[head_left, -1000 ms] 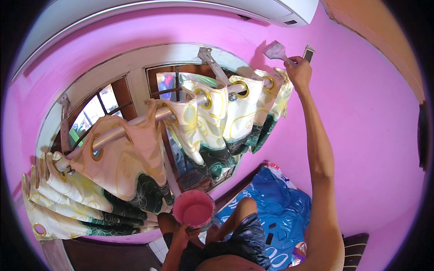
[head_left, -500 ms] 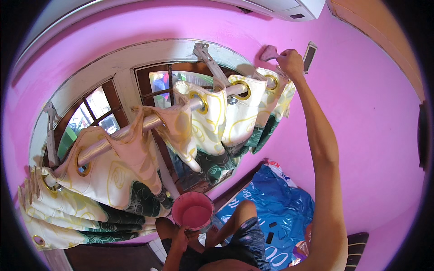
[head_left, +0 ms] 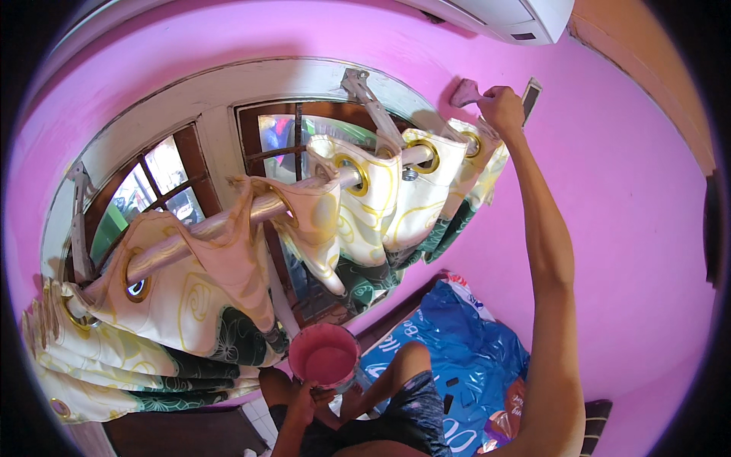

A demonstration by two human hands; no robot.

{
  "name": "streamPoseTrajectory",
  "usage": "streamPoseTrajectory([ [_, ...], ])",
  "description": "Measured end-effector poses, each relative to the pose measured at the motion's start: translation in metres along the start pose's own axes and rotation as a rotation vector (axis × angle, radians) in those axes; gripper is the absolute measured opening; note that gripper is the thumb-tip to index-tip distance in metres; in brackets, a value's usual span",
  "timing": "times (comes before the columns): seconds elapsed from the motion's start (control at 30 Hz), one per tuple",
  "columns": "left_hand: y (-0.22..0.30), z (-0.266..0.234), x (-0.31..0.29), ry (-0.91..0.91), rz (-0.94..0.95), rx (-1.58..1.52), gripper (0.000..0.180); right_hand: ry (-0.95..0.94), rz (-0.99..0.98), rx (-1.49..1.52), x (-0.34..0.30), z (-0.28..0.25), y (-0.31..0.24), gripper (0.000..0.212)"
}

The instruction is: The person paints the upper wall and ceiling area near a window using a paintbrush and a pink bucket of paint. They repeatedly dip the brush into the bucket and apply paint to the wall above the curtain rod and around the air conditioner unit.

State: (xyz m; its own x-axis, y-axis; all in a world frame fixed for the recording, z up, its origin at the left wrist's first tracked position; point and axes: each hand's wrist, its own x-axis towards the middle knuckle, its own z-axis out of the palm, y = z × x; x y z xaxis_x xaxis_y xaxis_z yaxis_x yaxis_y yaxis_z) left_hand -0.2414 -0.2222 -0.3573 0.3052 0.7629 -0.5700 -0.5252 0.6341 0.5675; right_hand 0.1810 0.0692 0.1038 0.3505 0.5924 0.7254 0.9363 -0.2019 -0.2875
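Note:
My right hand [head_left: 502,109], at the end of a raised arm, is closed round the handle of a paintbrush [head_left: 464,93]. The brush's pink-coated bristles rest against the pink wall [head_left: 624,175], above the right end of the curtain rod. Low in front of my body, my left hand [head_left: 308,400] grips the near rim of a paint bucket [head_left: 335,335]. Pink paint lies inside the bucket, and its walls are smeared with the same colour. Some of the left fingers are hidden behind the rim.
A cream, yellow and green curtain [head_left: 194,305] hangs by rings from a metal rod [head_left: 266,206] before the window. An air conditioner [head_left: 518,19] juts out above. Blue plastic sheeting [head_left: 464,343] lies low on the right. A narrow wall fitting [head_left: 531,99] is beside my right hand.
The view has shifted slightly, so the window, curtain and brush sit a little further right. Both hands keep their hold, the brush still at the wall and the bucket still low.

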Motion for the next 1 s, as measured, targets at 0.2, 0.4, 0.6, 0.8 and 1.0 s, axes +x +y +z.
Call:
streamPoseTrajectory([
  [0.2,-0.009,-0.013,0.01,0.001,-0.057,-0.106,0.042,-0.014,-0.044,0.282,-0.02,-0.036,0.0,0.028],
  [0.4,0.005,0.005,0.001,0.001,-0.015,-0.003,0.031,-0.065,0.04,-0.133,-0.003,-0.013,0.002,0.028],
  [0.6,-0.013,-0.014,0.017,-0.036,-0.041,-0.067,0.035,-0.058,0.042,-0.056,-0.005,0.013,-0.011,0.028],
  [0.8,-0.008,-0.009,0.013,-0.026,-0.053,-0.076,0.038,0.011,-0.064,0.091,-0.024,-0.01,-0.032,0.028],
  [1.0,-0.005,-0.006,0.003,-0.036,-0.05,-0.037,0.037,0.032,-0.106,0.172,-0.042,-0.036,-0.07,0.028],
])
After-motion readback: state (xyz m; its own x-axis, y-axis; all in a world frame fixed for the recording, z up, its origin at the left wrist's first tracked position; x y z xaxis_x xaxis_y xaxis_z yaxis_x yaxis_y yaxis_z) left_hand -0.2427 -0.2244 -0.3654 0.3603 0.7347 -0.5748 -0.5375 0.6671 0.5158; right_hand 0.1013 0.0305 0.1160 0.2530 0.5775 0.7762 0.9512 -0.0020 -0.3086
